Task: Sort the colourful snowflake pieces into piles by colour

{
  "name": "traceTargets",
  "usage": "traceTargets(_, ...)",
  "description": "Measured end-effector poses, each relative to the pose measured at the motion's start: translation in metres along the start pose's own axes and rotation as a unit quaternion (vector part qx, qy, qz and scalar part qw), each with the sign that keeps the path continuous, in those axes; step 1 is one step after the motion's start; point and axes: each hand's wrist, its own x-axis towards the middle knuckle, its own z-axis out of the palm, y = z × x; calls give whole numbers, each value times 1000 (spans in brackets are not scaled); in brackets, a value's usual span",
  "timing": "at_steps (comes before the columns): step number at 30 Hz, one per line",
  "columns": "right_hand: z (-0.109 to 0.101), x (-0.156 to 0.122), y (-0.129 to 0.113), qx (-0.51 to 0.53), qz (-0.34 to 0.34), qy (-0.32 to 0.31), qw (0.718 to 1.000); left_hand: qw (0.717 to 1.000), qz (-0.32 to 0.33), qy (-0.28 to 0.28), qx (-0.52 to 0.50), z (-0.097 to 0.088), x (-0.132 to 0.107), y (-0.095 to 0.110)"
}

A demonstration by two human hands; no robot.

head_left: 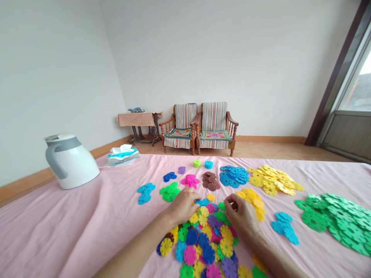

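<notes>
A mixed pile of colourful notched plastic discs (203,241) lies on the pink cloth in front of me. At its far left edge my left hand (184,204) rests with fingers bent and the thumb apart, close to some light blue discs (203,202). My right hand (243,214) is over the right edge of the pile, thumb and forefinger pinched together. A green disc (222,206) lies right by those fingertips; whatever they pinch is hidden. Just beyond both hands are a single yellow disc (210,197), a pink heap (190,180) and a brown heap (210,181).
Sorted heaps surround the pile: bright green (169,192), blue (234,176), yellow (272,179) and a large green one (339,220). Lime (196,163) and cyan (208,165) stacks stand behind. At left are a white jug (77,166) and a tissue pack (124,155).
</notes>
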Motion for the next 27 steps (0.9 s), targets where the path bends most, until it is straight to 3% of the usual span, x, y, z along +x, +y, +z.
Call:
traceTargets(6,0,1,0,-2,-7,-11,1000,999,-4,2,-37,-1,-3,0)
traceTargets(12,-4,-13,-23,28,-173,-100,979,996,15,43,-76,3,-7,-1)
traceTargets(16,1,-20,-34,-15,-202,-139,969,993,-1,87,-73,7,-6,-3)
traceTargets(23,12,-22,-30,3,-225,-127,966,989,-15,122,-85,7,-14,5)
traceTargets(27,8,-18,-28,15,-207,-76,975,987,-27,131,-89,1,-33,8)
